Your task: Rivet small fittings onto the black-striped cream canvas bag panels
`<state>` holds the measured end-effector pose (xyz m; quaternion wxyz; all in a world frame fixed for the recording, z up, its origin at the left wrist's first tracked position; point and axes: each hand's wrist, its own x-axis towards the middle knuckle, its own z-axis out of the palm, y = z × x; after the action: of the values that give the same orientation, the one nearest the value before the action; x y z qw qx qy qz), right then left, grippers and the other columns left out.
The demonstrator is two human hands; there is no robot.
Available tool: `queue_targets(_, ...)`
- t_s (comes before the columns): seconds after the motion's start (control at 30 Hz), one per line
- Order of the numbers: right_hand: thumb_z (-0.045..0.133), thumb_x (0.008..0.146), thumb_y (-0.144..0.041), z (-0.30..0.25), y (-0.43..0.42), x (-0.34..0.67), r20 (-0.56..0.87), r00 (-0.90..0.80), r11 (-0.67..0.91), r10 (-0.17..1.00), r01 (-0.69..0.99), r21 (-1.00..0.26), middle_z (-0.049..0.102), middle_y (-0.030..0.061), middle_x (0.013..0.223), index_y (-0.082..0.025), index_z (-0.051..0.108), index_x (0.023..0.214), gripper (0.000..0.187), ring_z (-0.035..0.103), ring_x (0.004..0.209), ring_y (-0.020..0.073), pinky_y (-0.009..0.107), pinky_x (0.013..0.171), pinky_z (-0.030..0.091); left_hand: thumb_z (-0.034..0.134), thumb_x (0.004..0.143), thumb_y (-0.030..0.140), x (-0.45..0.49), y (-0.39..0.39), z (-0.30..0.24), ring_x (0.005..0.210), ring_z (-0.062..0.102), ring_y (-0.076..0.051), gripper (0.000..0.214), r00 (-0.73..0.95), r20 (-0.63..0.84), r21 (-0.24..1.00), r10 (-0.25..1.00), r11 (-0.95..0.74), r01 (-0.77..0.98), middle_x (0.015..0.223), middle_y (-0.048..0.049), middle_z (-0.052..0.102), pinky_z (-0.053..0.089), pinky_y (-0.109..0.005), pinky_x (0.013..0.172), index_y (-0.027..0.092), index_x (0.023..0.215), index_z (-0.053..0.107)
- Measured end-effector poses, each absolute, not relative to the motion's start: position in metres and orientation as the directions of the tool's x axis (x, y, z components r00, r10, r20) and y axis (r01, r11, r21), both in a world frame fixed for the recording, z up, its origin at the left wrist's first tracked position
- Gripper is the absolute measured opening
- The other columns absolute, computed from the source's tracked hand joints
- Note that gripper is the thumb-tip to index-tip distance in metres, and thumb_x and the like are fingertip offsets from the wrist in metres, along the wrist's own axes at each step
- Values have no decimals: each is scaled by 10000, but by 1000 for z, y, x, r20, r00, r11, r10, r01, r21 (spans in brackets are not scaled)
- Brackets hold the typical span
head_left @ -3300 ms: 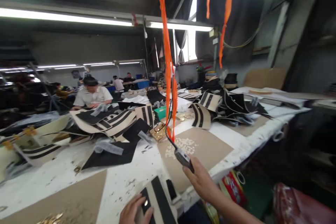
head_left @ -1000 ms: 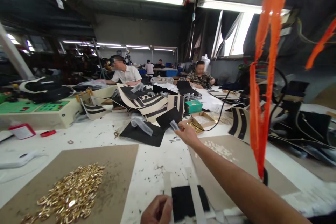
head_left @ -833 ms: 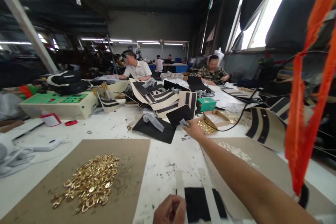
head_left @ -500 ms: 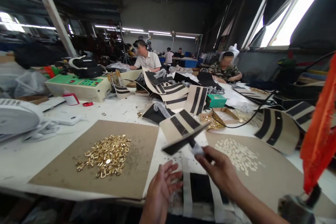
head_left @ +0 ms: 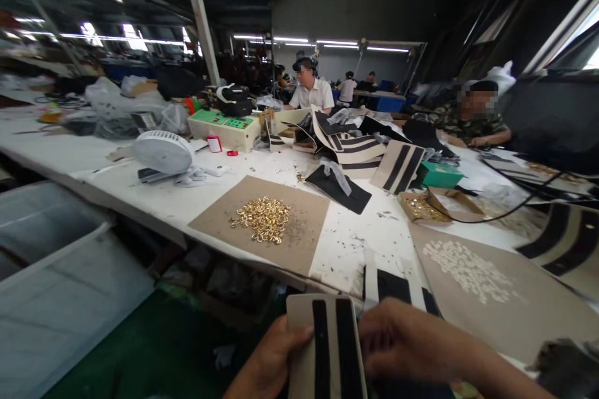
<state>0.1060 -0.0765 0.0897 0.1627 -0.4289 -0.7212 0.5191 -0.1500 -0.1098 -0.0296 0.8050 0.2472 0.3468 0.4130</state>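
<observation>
Both my hands hold a beige panel with two black stripes (head_left: 327, 349) at the bottom of the view, just off the table's near edge. My left hand (head_left: 271, 358) grips its left side, thumb on the face. My right hand (head_left: 407, 343) closes over its right side. Another striped piece (head_left: 397, 283) lies flat on the table edge just beyond. A pile of gold metal rings (head_left: 262, 219) sits on a brown cardboard sheet (head_left: 304, 230). Small white pieces (head_left: 465, 265) are scattered on a second cardboard sheet (head_left: 528, 305) to the right.
The long white table (head_left: 154, 199) carries a white fan (head_left: 163, 151), a green-topped machine (head_left: 224, 126), a green box (head_left: 437, 174), a cardboard tray of gold parts (head_left: 421, 207), a black cable and stacked striped panels (head_left: 355, 149). Two people sit at the far side. A grey bin (head_left: 60, 280) stands lower left.
My right hand reached far across the table, picked up a striped panel and brought it back. Both hands now hold it close. The view swung left, the orange straps leaving sight.
</observation>
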Motion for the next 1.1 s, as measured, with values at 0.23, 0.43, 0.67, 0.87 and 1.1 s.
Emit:
queue_targets(0.23, 654, 878, -235, 63, 41, -3, 128, -469, 423, 874, 606, -674, 763, 56, 961, -223, 781, 1101, 257, 679, 823, 226, 322, 787, 524, 927, 575, 486, -130, -141, -94, 921, 745, -378, 671, 401, -382, 615, 833, 553, -563, 999, -209, 789, 553, -453, 868, 66, 1073, 765)
queue_targets(0.43, 670, 865, -208, 19, 85, -54, 125, -476, 455, 870, 681, -574, 711, 55, 1121, -259, 772, 1140, 297, 648, 939, 204, 290, 879, 477, 901, 565, 615, -132, -139, -112, 795, 745, -343, 743, 354, -370, 726, 859, 505, -467, 907, -201, 789, 546, -408, 779, 49, 1030, 779)
queue_targets(0.67, 655, 917, -361, 15, 92, -67, 110, -470, 463, 876, 751, -472, 704, 41, 1093, -287, 780, 1029, 184, 640, 938, 212, 303, 824, 450, 882, 555, 662, -133, -131, -99, 807, 740, -352, 752, 352, -384, 756, 853, 510, -410, 878, -170, 792, 546, -429, 797, 75, 1017, 796)
queue_targets(0.87, 613, 885, -313, 32, 89, -35, 104, -390, 391, 915, 792, -469, 744, 33, 977, -242, 763, 899, 167, 647, 877, 200, 275, 735, 431, 877, 631, 573, -129, -132, -90, 817, 740, -323, 639, 313, -444, 752, 840, 539, -380, 898, -151, 799, 544, -396, 798, 83, 1030, 781)
queue_targets(1.1, 592, 872, -301, 56, 41, 136, 41, -76, 86, 996, 889, -450, 730, 16, 766, -204, 740, 813, 186, 642, 703, 174, 267, 637, 408, 869, 688, 520, -127, -127, -90, 826, 736, -300, 578, 335, -463, 747, 821, 565, -350, 921, -149, 800, 553, -394, 812, 78, 1044, 761)
